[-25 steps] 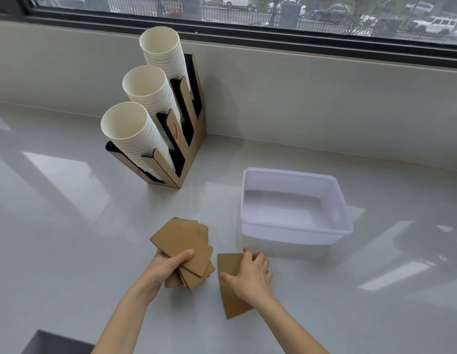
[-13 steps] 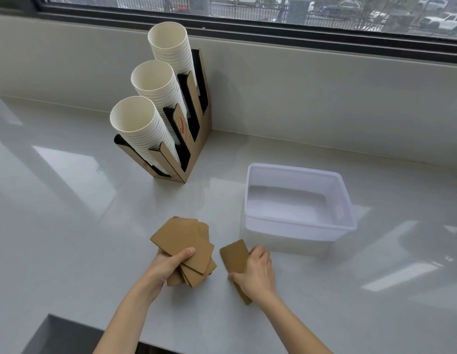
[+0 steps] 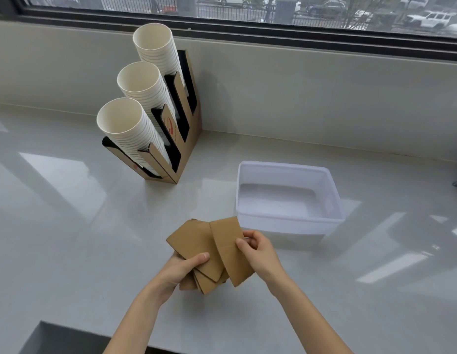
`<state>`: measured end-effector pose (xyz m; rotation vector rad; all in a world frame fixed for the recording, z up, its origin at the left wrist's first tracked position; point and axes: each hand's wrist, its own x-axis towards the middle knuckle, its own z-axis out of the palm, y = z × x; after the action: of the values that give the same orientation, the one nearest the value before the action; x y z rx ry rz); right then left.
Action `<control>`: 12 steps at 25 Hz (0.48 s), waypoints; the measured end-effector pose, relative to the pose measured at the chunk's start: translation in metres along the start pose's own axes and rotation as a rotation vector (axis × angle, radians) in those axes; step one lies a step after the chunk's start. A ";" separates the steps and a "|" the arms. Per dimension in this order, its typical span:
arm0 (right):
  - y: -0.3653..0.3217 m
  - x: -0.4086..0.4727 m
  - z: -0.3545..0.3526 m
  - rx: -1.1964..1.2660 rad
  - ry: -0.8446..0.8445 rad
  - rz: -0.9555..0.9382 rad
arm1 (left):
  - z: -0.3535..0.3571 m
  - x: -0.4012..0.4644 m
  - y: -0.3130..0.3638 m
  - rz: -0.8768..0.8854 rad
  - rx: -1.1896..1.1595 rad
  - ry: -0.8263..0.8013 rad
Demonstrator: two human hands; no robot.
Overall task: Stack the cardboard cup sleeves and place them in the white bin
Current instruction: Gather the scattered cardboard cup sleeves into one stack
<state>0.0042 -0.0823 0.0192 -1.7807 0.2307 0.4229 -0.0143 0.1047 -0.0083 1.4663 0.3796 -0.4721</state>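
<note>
My left hand [image 3: 177, 273] grips a fanned stack of flat brown cardboard cup sleeves [image 3: 194, 242] above the counter, thumb on top. My right hand [image 3: 258, 252] pinches a single sleeve [image 3: 231, 247] by its right edge and holds it against the right side of the stack, overlapping it. The white bin [image 3: 286, 221] stands just beyond and to the right of my hands, with nothing visible inside.
A cardboard cup holder [image 3: 181, 139] with three slanted stacks of white paper cups [image 3: 125, 123] stands at the back left of the pale glossy counter [image 3: 69, 226]. A window ledge and wall run behind. The counter's near edge drops off at the bottom left.
My right hand has lifted the single sleeve off the counter and brought it left against the stack in my left hand. The view has shifted slightly.
</note>
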 end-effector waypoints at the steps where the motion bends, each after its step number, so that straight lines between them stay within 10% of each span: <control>1: -0.001 -0.001 0.003 -0.028 0.000 -0.009 | 0.003 -0.001 0.002 0.006 0.013 -0.033; 12: -0.004 0.002 0.021 -0.073 -0.092 0.151 | 0.016 -0.001 0.006 0.066 -0.036 -0.179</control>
<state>0.0038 -0.0610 0.0176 -1.8161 0.2888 0.6270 -0.0133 0.0892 -0.0016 1.3855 0.1964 -0.5367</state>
